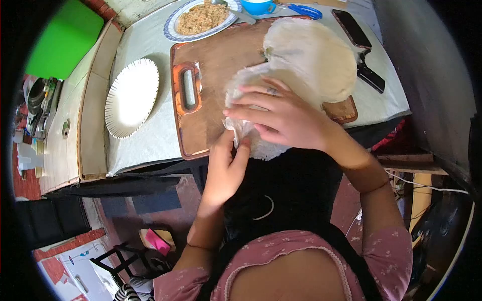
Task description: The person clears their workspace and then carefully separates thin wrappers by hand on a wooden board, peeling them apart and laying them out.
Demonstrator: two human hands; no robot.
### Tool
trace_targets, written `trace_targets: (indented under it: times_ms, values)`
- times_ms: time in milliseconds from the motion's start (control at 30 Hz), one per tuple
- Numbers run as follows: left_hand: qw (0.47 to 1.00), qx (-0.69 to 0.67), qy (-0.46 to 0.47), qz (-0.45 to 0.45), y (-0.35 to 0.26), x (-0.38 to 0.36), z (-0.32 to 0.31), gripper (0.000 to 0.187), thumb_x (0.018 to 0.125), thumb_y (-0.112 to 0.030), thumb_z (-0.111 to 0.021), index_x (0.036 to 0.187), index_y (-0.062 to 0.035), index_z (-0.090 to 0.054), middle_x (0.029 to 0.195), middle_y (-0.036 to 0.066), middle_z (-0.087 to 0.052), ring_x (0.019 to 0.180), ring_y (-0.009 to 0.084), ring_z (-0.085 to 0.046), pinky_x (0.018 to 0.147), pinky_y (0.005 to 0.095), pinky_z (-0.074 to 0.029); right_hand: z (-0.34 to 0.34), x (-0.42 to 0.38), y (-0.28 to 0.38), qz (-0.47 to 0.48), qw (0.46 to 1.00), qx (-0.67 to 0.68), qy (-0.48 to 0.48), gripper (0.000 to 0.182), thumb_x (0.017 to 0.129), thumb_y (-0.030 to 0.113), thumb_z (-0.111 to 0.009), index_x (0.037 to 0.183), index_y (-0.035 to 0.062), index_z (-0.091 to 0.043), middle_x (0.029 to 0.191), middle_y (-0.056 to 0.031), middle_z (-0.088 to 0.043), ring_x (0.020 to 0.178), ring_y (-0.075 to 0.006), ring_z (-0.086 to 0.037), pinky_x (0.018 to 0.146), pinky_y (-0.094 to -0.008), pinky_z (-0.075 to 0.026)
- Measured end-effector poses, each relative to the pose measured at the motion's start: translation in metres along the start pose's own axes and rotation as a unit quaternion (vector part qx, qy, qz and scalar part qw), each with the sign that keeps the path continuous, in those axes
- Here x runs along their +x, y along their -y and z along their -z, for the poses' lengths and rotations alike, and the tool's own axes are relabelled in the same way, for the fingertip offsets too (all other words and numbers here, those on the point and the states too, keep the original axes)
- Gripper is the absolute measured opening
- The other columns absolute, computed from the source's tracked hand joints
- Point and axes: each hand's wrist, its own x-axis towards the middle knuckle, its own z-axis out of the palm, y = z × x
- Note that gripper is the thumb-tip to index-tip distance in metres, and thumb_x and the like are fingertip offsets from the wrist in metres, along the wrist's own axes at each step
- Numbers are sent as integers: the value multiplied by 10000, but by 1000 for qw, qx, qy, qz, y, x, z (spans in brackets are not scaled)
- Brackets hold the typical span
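Note:
A thin pale wrapper sheet (pixel 268 149) lies at the front of the brown wooden board (pixel 221 55), its near edge reaching past the board. My left hand (pixel 227 163) pinches the sheet's left corner between thumb and fingers. Spread over the same sheet, my right hand (pixel 286 110) has its fingers apart, with a ring on one finger; the fingertips rest near the pinched corner. More round pale wrappers (pixel 321 60) lie on the board's right side, behind my right hand.
A plate of grainy filling (pixel 201 21) with a spoon (pixel 243 16), a blue cup (pixel 258 6) and blue-handled scissors (pixel 305 11) stand at the back. A white fluted plate (pixel 131 99) is on the left. A phone (pixel 351 28) and black object (pixel 370 78) lie right.

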Motion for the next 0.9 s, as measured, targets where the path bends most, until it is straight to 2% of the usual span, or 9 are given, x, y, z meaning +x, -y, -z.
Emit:
trace_targets:
  times_ms: [100,167,300,400,500,567,767,900]
  values:
    - [998,-29,9,53,-5,3,12,202,904,-85,-603,1071,27,-594,733,85,-575,634,110,-472,561,313,-394,-4,10,-10,26,997,32,69,352,810,139,-698,1160,135,-665,1060,-58,-624,1068,-248,-593,1067,-446,-394]
    - [993,-70,11,98,-5,5,17,209,899,-91,-612,1070,28,-602,730,79,-584,608,107,-469,540,296,-385,-7,16,-12,52,996,15,67,350,789,151,-726,1134,112,-682,1050,-55,-626,1016,-238,-604,1072,-450,-402]
    - [997,-57,6,44,-3,10,15,166,898,-86,-662,1017,27,-634,705,40,-581,582,72,-453,513,259,-361,-18,18,-15,54,997,53,5,285,754,154,-752,1024,74,-708,965,-47,-628,931,-225,-615,1003,-422,-450]
    - [999,-38,-9,33,-1,13,15,131,904,-80,-685,983,20,-654,695,2,-583,590,50,-458,513,240,-364,-21,16,-16,95,995,-8,-24,275,727,130,-757,993,72,-718,918,-41,-632,910,-227,-615,928,-393,-471]
    - [994,-91,5,62,2,14,16,107,911,-75,-685,965,15,-662,690,0,-587,588,44,-466,512,233,-370,-16,16,-18,112,991,-61,-35,334,689,126,-767,1011,57,-711,922,-44,-640,910,-225,-618,891,-384,-469]
    - [989,-129,23,67,2,14,17,96,912,-67,-681,958,15,-664,691,6,-592,583,41,-467,507,232,-373,-10,17,-16,102,994,-40,-18,365,678,123,-766,1031,47,-708,927,-46,-643,916,-222,-620,908,-397,-470]
    - [998,-30,28,38,-2,13,16,107,880,-61,-702,938,19,-663,693,-8,-583,591,33,-450,501,241,-365,-25,15,-13,129,989,-65,-24,396,680,107,-752,1065,25,-701,926,-56,-639,905,-223,-625,927,-406,-491]
    - [998,-37,20,45,-4,14,13,115,861,-42,-692,954,17,-658,694,-4,-581,591,38,-449,509,241,-361,-23,11,-14,129,988,-87,-15,387,701,99,-734,1071,-4,-691,938,-81,-636,888,-234,-633,884,-402,-519]
